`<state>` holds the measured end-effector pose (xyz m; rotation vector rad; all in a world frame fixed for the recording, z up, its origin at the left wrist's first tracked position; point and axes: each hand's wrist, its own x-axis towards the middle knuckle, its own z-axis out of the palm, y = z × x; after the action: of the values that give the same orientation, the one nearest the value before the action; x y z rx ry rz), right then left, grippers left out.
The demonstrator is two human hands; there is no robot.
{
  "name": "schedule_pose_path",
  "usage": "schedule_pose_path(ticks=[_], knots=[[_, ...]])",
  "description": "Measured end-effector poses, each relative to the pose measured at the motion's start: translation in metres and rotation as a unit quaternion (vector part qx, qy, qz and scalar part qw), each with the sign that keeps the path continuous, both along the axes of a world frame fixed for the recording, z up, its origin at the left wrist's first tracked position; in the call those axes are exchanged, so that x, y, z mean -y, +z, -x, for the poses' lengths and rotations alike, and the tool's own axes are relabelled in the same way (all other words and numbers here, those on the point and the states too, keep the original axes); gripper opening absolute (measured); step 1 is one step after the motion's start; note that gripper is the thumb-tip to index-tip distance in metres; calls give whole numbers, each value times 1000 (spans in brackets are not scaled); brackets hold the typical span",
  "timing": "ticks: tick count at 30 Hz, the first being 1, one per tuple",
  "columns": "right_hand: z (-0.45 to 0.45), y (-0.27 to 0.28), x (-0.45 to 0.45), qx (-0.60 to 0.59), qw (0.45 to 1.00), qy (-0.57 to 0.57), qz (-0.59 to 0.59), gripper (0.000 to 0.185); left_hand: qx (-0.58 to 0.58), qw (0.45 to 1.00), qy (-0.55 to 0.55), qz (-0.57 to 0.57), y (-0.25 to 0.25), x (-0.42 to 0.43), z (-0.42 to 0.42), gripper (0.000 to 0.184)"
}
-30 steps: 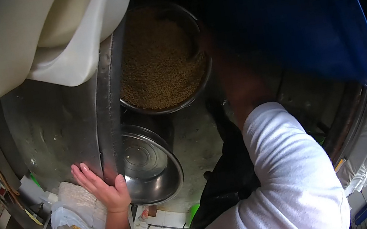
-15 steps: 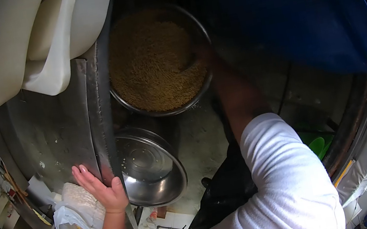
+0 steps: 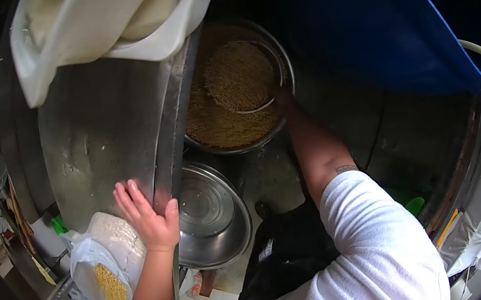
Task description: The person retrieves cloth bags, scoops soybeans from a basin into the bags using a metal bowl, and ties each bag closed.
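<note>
Firstly, one small bowl [image 3: 258, 109], heaped with grains [image 3: 237, 74], sits inside a large basin [image 3: 243, 149] at twelve o'clock; the right hand [image 3: 284, 98] grips the bowl's rim. Left hand [image 3: 154, 223], eight o'clock: open against metal surface [image 3: 97, 129]. Second basin [image 3: 202, 207]: seven o'clock. Blue container [image 3: 388, 23]: two o'clock.

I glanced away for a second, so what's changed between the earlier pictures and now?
The right hand has brought a round bowl, earlier barely visible in the grain, up into view, heaped with grain. I see nothing newly grasped or released. The left hand stays open at the metal counter's edge; the lower basin stays beside it.
</note>
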<state>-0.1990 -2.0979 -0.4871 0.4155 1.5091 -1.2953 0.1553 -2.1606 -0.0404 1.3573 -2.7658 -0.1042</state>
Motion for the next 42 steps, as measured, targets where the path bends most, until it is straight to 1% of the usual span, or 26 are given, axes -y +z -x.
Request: schedule_pose_path(ticks=[1,3,4,6,7,9,11,13,14,15,16,18,20,22,24,26,28,30,34,35,36,37,38,39,40,42], knots=[[-1,14,-9,-6,1000,3,3,25,8,1000,1,5,2,-1,0,97],[0,48,-31,63,998,4,20,25,6,1000,7,16,4,-2,3,96],[-6,50,-51,-60,993,64,85,26,-5,1000,11,23,6,-2,4,96],[-6,53,-82,-63,983,75,153,29,17,999,30,23,9,-5,5,95],[0,65,-87,57,985,30,158,32,12,998,38,40,8,-6,4,94],[-4,140,-106,99,985,-46,137,35,-1,998,54,40,10,-10,4,93],[-3,194,-136,50,995,-3,90,37,-7,997,75,28,18,-15,5,91],[-4,230,-175,28,987,-10,160,37,-28,996,80,34,17,-22,2,88],[-4,266,-184,55,985,11,164,38,-27,995,93,17,23,-24,1,85],[-19,322,-194,44,989,-3,144,38,-59,992,103,29,18,-33,-9,82],[-28,352,-206,26,987,14,161,41,-109,983,133,61,3,-47,-20,79],[-52,421,-219,-27,976,68,204,46,-197,972,130,16,47,-89,-44,74],[-65,456,-242,-40,969,127,208,52,-288,952,69,82,119,-137,-90,68],[-65,495,-234,-54,965,142,212,55,-269,943,79,177,182,-160,-108,65],[-76,536,-229,-54,966,146,208,52,-266,887,182,330,225,-172,-146,64],[-76,552,-226,-68,965,165,195,49,-233,825,346,380,254,-167,-186,54],[-89,588,-217,-59,961,183,200,48,-201,843,396,304,242,-167,-243,42],[-80,599,-210,-35,940,230,250,48,-308,830,447,128,274,-196,-243,34],[-116,647,-176,6,884,331,330,47,-364,786,473,160,258,-234,-230,31],[-203,652,-94,-22,895,348,279,44,-463,746,469,99,215,-133,-296,32],[-211,635,-66,-9,885,377,273,39,-539,693,468,101,213,-130,-295,32],[-236,647,-50,-3,889,378,257,33,-581,660,462,114,212,-129,-292,34],[-252,649,-29,4,869,430,244,33,-582,660,461,117,216,-130,-289,34],[-281,668,-22,20,860,448,245,35,-621,628,461,87,221,-133,-286,34],[-299,656,0,19,848,474,237,39,-658,595,458,56,225,-137,-283,33],[-345,669,7,40,813,540,214,40,-676,600,425,45,233,-147,-281,28]])
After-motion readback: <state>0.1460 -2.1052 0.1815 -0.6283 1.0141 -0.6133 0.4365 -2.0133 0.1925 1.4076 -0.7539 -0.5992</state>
